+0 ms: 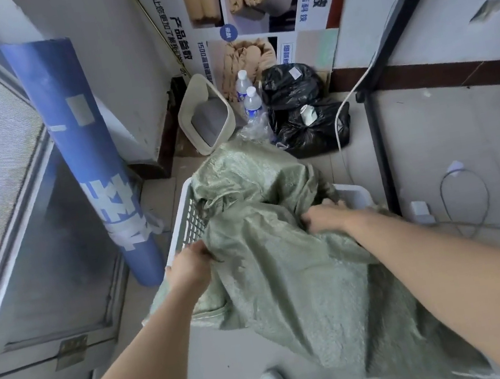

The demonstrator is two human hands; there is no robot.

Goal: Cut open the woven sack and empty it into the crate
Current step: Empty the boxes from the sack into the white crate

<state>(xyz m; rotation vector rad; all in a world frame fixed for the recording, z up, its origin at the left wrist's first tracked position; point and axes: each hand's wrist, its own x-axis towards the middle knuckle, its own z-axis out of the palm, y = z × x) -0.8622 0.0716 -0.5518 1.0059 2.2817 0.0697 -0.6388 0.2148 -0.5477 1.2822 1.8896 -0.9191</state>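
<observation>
The sack lies draped over the crate. Its far end is heaped inside and over the far rim, and its near end trails off the near rim onto the floor at the person's right. Its long axis runs from lower right, close to the person, up and away to the left across the crate. The left hand clenches a fold of the weave at the sack's left edge, just above the crate's left wall. The right hand grasps a bunch of cloth near the crate's right corner, fingers buried in the fabric. Judging from this, the emptying step is in hand: the sack looks slack and mostly flat, which suggests little is left in it. A bit of pale stuff shows beside the right hand, but what it is cannot be told. Which end is the cut one is not visible; it probably points down into the crate. The next move likely calls for lifting the near end high with both hands and shaking, so that whatever remains slides along the sack's length into the crate and not over the rim.
</observation>
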